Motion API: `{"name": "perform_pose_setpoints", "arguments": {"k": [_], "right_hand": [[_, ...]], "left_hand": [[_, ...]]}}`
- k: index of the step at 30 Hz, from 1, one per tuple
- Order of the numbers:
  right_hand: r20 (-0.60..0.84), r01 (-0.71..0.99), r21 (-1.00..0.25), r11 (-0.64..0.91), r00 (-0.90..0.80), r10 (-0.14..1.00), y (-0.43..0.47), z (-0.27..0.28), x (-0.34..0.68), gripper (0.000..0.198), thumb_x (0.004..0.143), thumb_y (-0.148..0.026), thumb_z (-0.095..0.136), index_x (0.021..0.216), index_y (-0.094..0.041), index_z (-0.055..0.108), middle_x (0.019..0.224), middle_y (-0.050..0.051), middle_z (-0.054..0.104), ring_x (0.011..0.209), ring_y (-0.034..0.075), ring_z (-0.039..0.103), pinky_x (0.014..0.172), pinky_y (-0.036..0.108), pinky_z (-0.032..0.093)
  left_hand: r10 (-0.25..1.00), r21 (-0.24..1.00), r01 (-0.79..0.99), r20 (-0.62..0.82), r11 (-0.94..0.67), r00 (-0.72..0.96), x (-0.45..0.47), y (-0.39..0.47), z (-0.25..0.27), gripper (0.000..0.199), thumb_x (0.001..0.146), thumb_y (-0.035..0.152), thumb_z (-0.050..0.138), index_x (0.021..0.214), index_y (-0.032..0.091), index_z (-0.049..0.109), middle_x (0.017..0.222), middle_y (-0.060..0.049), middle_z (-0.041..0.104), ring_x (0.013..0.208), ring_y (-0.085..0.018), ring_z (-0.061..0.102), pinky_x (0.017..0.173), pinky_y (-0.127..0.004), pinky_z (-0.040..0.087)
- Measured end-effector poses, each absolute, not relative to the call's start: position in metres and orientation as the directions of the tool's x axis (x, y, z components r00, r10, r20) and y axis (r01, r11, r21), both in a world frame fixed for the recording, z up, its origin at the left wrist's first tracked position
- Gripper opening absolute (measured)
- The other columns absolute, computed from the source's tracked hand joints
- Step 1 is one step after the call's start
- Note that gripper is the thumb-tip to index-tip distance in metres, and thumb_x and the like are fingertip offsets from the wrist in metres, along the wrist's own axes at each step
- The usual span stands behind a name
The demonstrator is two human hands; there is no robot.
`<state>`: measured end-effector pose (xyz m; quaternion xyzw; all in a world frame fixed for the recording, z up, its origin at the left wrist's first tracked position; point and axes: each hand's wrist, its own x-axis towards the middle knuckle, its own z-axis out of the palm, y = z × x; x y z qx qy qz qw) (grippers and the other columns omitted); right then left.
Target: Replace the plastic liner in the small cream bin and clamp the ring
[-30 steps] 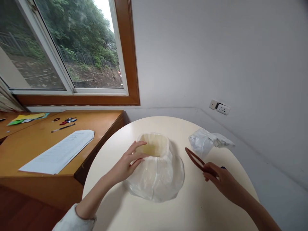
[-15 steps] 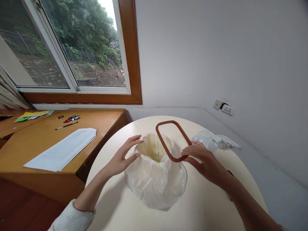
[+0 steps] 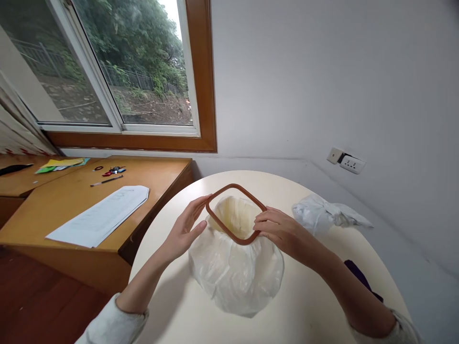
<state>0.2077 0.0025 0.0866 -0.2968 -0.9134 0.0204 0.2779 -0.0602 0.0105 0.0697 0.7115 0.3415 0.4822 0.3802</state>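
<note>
Over the lined container [image 3: 236, 279], the right hand [image 3: 285, 232] holds a brown frame [image 3: 244, 241]. Left of the container, the left hand's [image 3: 184, 230] grip is wide.

1. Your brown rectangular frame [image 3: 234, 186]: smooth, apparently plastic, with a low sheen.
2. The white bag [image 3: 236, 277] before you: thin plastic film, crinkled, glossy along its folds.
3. The knotted bag [image 3: 311, 213] to your right: crumpled thin plastic, faintly shiny.
4. Your round desk [image 3: 301, 291]: smooth, pale, softly glossy.
5. The side desk [image 3: 161, 172] at your left: varnished wood, glossy, with matt paper sheets [image 3: 100, 215] on it.
6. Your sleeves [image 3: 113, 320]: matt, pale cloth.
</note>
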Motion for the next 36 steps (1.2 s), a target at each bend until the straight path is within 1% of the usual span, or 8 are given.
{"name": "perform_pose_setpoints", "arguments": {"k": [3,7,12,18,25,27,31,36], "right_hand": [[0.493,0.525,-0.234,0.818,-0.661,0.565,0.003,0.084,0.209,0.024,0.085,-0.009,0.04,0.092,-0.021,0.06,0.095,0.005,0.061,0.09,0.015,0.057,0.097,0.04,0.04],[0.474,0.536,-0.278,0.797,-0.645,0.599,0.004,0.081,0.211,0.027,0.085,-0.009,0.039,0.094,-0.022,0.06,0.098,0.004,0.06,0.094,0.015,0.056,0.099,0.039,0.039],[0.47,0.533,-0.31,0.787,-0.634,0.614,0.005,0.078,0.212,0.028,0.085,-0.01,0.04,0.097,-0.024,0.06,0.102,0.005,0.059,0.097,0.015,0.056,0.097,0.038,0.042],[0.47,0.538,-0.339,0.772,-0.615,0.634,0.002,0.075,0.215,0.026,0.086,-0.012,0.042,0.1,-0.025,0.06,0.104,0.003,0.058,0.1,0.014,0.054,0.101,0.037,0.037],[0.494,0.535,-0.33,0.778,-0.604,0.625,-0.002,0.072,0.216,0.025,0.086,-0.015,0.043,0.104,-0.025,0.057,0.106,0.005,0.057,0.103,0.016,0.054,0.099,0.041,0.04],[0.503,0.529,-0.323,0.785,-0.606,0.616,-0.003,0.072,0.216,0.025,0.086,-0.014,0.043,0.104,-0.025,0.056,0.106,0.005,0.057,0.103,0.016,0.053,0.099,0.041,0.04],[0.519,0.52,-0.319,0.792,-0.604,0.605,-0.004,0.071,0.215,0.024,0.085,-0.016,0.045,0.104,-0.024,0.057,0.105,0.007,0.058,0.106,0.018,0.052,0.095,0.04,0.044],[0.51,0.517,-0.318,0.795,-0.613,0.603,-0.006,0.069,0.214,0.03,0.084,-0.019,0.048,0.113,-0.025,0.053,0.108,0.008,0.057,0.111,0.019,0.05,0.098,0.043,0.041]], "left_hand": [[0.858,0.873,0.116,0.429,-0.475,0.283,-0.06,0.008,0.067,0.046,0.083,0.036,0.052,0.126,0.023,0.041,0.14,-0.008,0.032,0.13,-0.025,0.028,0.109,-0.041,0.022],[0.869,0.877,0.134,0.416,-0.461,0.267,-0.062,0.004,0.062,0.044,0.083,0.034,0.052,0.125,0.023,0.043,0.138,-0.008,0.036,0.129,-0.026,0.03,0.109,-0.042,0.023],[0.89,0.887,0.159,0.394,-0.434,0.229,-0.064,0.002,0.057,0.04,0.084,0.031,0.051,0.122,0.02,0.046,0.135,-0.008,0.04,0.126,-0.026,0.033,0.108,-0.043,0.026],[0.89,0.886,0.143,0.414,-0.442,0.19,-0.063,0.001,0.05,0.037,0.084,0.029,0.052,0.119,0.019,0.05,0.13,-0.009,0.047,0.123,-0.026,0.038,0.105,-0.041,0.031],[0.897,0.883,0.188,0.395,-0.43,0.2,-0.065,0.001,0.043,0.034,0.084,0.028,0.052,0.116,0.019,0.053,0.13,-0.009,0.047,0.123,-0.025,0.038,0.103,-0.039,0.032],[0.898,0.884,0.186,0.392,-0.428,0.201,-0.065,0.002,0.042,0.033,0.084,0.027,0.053,0.116,0.02,0.053,0.129,-0.009,0.048,0.123,-0.025,0.038,0.103,-0.038,0.032],[0.897,0.888,0.167,0.397,-0.429,0.196,-0.063,0.004,0.041,0.032,0.084,0.027,0.052,0.115,0.02,0.053,0.129,-0.009,0.048,0.122,-0.024,0.039,0.104,-0.039,0.031],[0.901,0.897,0.138,0.394,-0.42,0.181,-0.06,0.006,0.04,0.03,0.084,0.027,0.052,0.113,0.019,0.054,0.127,-0.01,0.049,0.119,-0.024,0.042,0.101,-0.039,0.035]]}}
